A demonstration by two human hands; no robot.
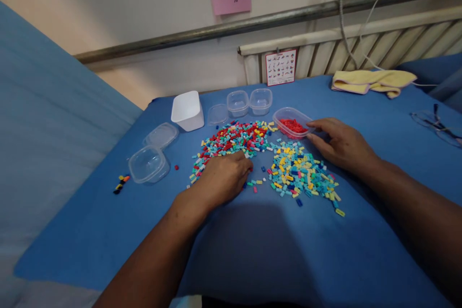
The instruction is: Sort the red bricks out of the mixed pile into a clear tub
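Observation:
Two heaps of small coloured bricks lie on the blue cloth (274, 250). The left heap (234, 139) has many red pieces mixed in; the right heap (299, 173) is mostly yellow, teal and blue. My left hand (224, 178) rests on the near edge of the left heap, its fingers curled down into the bricks. My right hand (339, 144) lies beside the right heap with fingers stretched toward a clear tub of red bricks (291, 122), touching its near side.
A white tub (186, 110) and several clear tubs and lids (148, 164) stand behind and left of the heaps. A few stray bricks (121, 184) lie far left. A yellow towel (373, 81) and spectacles (436, 125) sit at the right.

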